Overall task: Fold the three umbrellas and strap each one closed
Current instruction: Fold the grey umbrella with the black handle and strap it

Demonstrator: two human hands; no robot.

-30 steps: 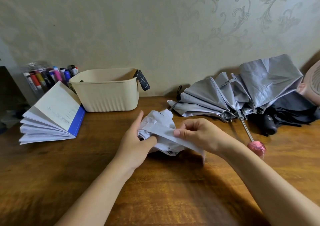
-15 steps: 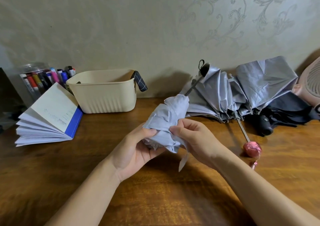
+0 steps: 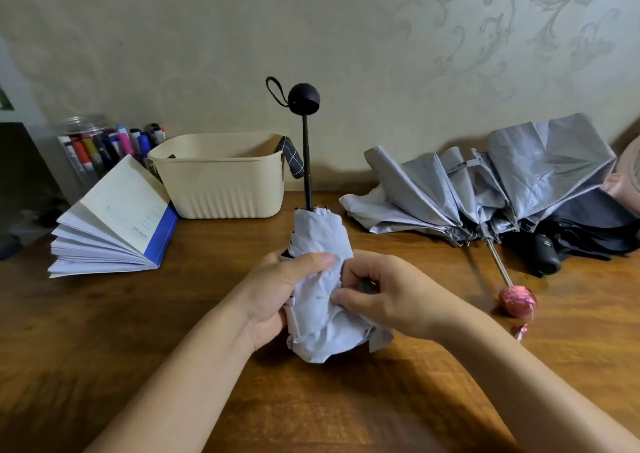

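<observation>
A wooden table [image 3: 104, 366] fills the view, set against a patterned wall. At its back right lies a silver umbrella [image 3: 519, 175], its canopy loose and spread, its pink handle [image 3: 517, 299] pointing toward the viewer. Beside and partly beneath it is a black umbrella [image 3: 588, 230], bunched in a heap (whether it is strapped cannot be made out). At centre a pale umbrella [image 3: 320, 230] stands upright on the table, shaft extended, black ball handle [image 3: 304, 98] on top.

The task looks early: no umbrella is visibly strapped, and the pale one is only gathered, not yet bound.

The left hand [image 3: 277, 293] wraps round the bunched fabric, thumb across the front. The right hand [image 3: 388, 293] has its fingers curled, pinching the folds from the other side. No strap shows in either hand.
</observation>
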